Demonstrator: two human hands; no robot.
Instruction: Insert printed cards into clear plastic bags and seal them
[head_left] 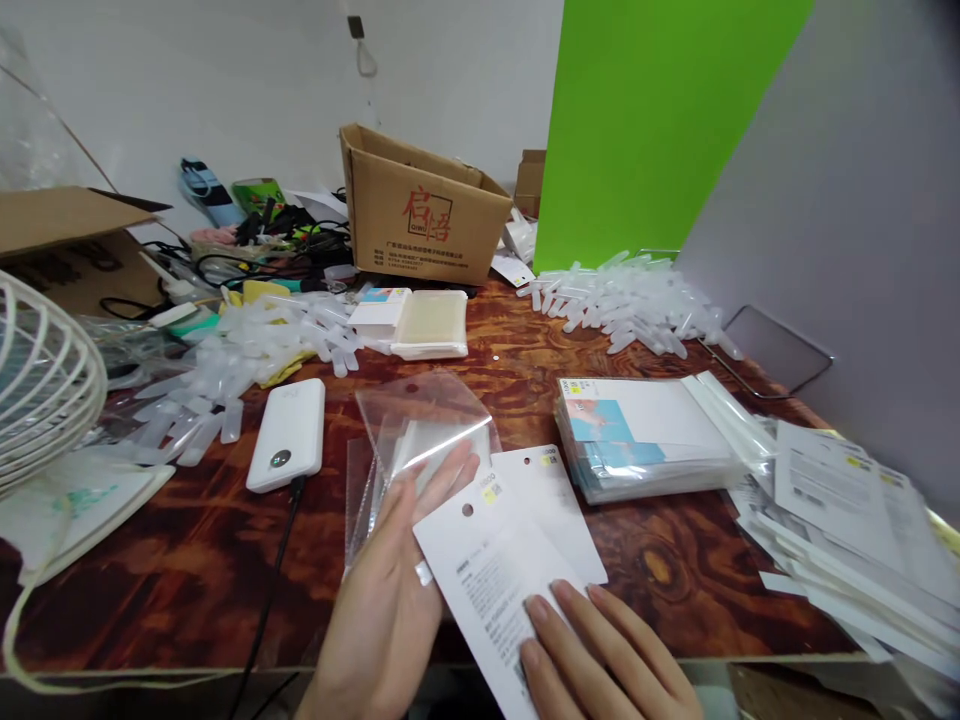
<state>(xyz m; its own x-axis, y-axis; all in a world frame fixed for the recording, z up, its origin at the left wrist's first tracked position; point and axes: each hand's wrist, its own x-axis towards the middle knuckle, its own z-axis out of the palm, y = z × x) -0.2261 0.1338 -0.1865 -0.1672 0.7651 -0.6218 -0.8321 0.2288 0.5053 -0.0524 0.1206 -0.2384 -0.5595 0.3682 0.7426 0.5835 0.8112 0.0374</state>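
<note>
My right hand (pixel 600 650) grips a white printed backing card (pixel 487 570) with a punched hole, its fingers spread over the card's lower face. Behind that card, a second white card (pixel 559 505) lies at an angle, partly covered. My left hand (pixel 405 580) is beside the card's left edge, thumb and fingers around a clear plastic bag (pixel 427 410). Part of the bag lies over those fingertips, and its lower end is hidden. More clear bags (pixel 360 500) rest on the table under and left of it.
Bagged cards (pixel 637 420) form a stack at the right, near loose cards (pixel 847 500). Translucent plastic pieces (pixel 622 300) are heaped at the back right and left. A white power bank (pixel 289 435), a fan (pixel 45 390) and a cardboard box (pixel 424 215) also stand here.
</note>
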